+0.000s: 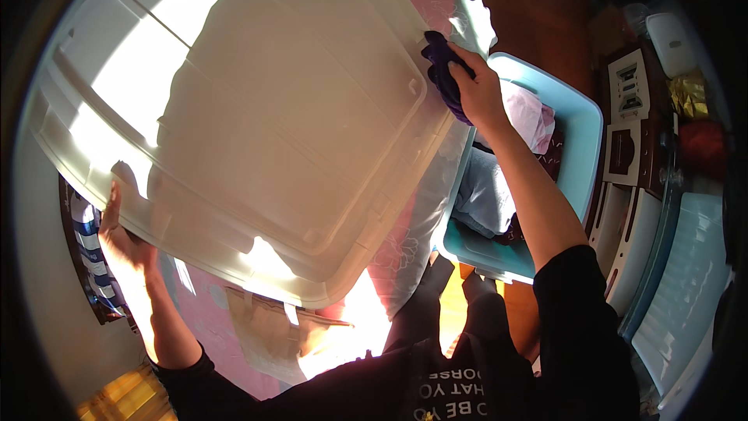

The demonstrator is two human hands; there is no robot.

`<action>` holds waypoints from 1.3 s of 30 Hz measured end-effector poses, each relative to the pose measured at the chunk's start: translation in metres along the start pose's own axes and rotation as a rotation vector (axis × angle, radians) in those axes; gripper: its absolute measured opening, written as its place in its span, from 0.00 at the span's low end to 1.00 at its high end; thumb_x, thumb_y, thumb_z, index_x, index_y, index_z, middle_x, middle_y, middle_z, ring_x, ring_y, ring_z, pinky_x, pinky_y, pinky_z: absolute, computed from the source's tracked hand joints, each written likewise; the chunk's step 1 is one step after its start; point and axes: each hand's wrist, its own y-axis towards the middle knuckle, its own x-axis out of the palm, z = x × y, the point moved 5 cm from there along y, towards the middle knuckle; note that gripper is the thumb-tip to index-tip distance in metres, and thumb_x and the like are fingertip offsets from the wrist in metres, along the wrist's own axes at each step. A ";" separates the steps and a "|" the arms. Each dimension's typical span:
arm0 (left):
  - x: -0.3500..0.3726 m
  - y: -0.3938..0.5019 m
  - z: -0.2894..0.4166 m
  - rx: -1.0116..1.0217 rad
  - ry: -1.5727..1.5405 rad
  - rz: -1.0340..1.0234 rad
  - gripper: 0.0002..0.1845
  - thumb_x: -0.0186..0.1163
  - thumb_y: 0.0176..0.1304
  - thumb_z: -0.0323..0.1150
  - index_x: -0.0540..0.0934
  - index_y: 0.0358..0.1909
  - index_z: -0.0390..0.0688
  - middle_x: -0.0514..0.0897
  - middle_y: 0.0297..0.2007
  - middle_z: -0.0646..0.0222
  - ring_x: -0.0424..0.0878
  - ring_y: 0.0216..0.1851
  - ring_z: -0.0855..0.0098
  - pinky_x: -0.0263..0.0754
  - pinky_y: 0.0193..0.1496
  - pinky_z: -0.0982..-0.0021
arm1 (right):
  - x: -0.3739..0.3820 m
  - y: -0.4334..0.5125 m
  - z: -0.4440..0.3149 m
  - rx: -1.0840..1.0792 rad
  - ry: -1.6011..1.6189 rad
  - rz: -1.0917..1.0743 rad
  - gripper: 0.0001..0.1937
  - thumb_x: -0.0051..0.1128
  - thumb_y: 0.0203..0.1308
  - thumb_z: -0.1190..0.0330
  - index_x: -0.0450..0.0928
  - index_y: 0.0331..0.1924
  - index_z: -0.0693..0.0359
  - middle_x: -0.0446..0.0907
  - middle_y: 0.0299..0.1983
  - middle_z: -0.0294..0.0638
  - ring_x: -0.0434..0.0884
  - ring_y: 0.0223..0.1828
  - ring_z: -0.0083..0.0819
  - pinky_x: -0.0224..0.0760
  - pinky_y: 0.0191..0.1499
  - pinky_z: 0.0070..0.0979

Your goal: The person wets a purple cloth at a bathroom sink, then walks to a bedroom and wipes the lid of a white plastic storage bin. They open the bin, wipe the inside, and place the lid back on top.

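A large pale plastic storage tub or lid [292,123] is tilted up in front of me; I cannot tell which it is. My left hand [130,248] grips its near left rim, the fingers hidden behind the plastic. In my right hand [482,96] is a bunched dark purple cloth [447,79], against or very near the rim on the right side. Just beyond that hand stands a light blue plastic bin [584,108] without a cover. Inside lie a folded grey-blue garment [484,190], a pink and white cloth [526,111] and a dark patterned cloth [549,158].
A pink bed cover [210,327] spreads beneath the pale plastic, with a tan fabric bag [269,327] on it. To the right are a toy kitchen unit [624,152] and a blue translucent plastic piece [681,280]. A wall [41,234] borders the left side. Strong sunlight washes out some areas.
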 end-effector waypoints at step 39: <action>-0.091 0.000 -0.396 0.405 1.987 -0.367 0.50 0.61 0.54 0.58 0.44 0.73 0.56 0.44 0.72 0.53 0.42 0.73 0.49 0.38 0.71 0.44 | 0.052 -0.042 0.162 -0.177 -1.037 -0.116 0.35 0.50 0.59 0.42 0.57 0.69 0.41 0.49 0.72 0.47 0.49 0.70 0.62 0.47 0.68 0.51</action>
